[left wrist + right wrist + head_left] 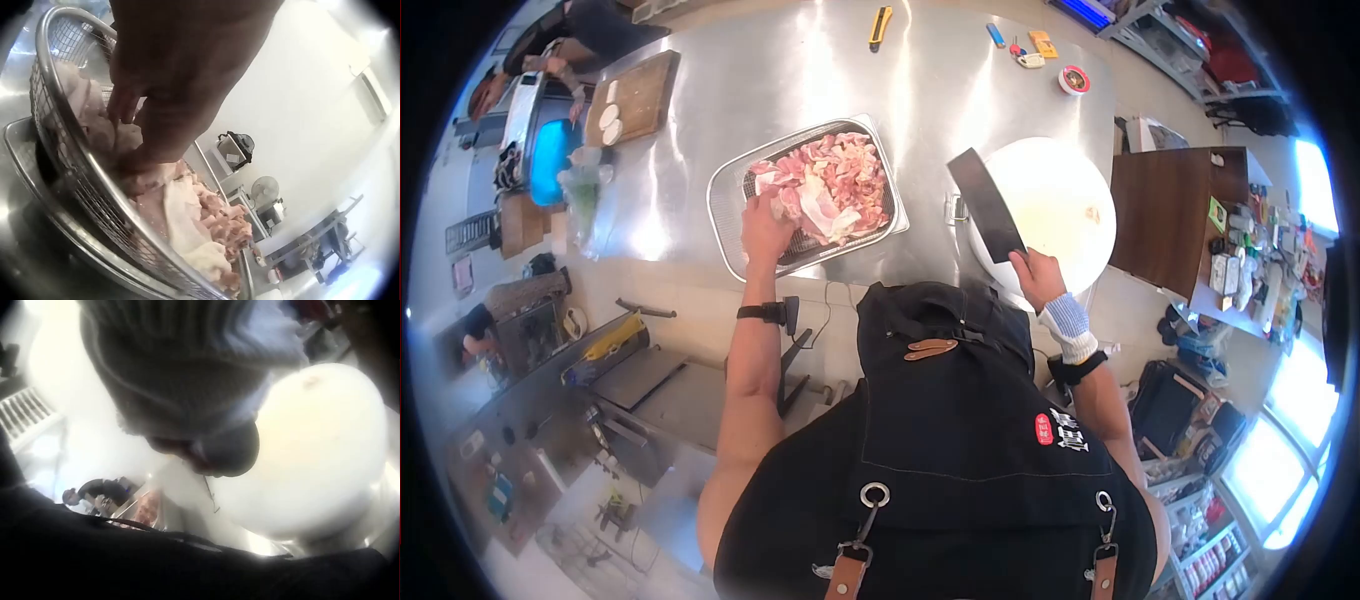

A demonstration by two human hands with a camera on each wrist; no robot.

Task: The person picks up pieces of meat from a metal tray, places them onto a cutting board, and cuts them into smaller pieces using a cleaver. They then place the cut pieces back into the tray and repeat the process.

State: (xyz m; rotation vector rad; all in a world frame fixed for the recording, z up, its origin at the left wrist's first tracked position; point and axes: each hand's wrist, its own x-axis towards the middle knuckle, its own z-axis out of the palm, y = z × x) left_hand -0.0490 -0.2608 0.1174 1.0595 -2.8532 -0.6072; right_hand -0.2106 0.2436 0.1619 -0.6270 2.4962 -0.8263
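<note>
My left hand (768, 232) reaches over the near left side of a wire mesh basket (722, 225) heaped with raw chicken (840, 175). Its thumb and fingers (125, 103) pinch a piece of chicken at the basket's left end. A larger piece with pale skin (184, 215) lies beside the hand. In my right hand (1040, 280), partly covered by a knitted fingerless glove (1072, 328), I grip a cleaver (988, 205) by its handle. The broad dark blade slants over the left part of a thick round white chopping board (1055, 180). The right wrist view hides most of the cleaver behind the glove.
The basket sits in a metal tray (900, 222) on a steel table (790, 60). A wooden board (645, 95) with white round pieces is at far left, near another person (605, 35). A yellow box cutter (880, 28) and a small red-rimmed bowl (1075, 80) lie farther back.
</note>
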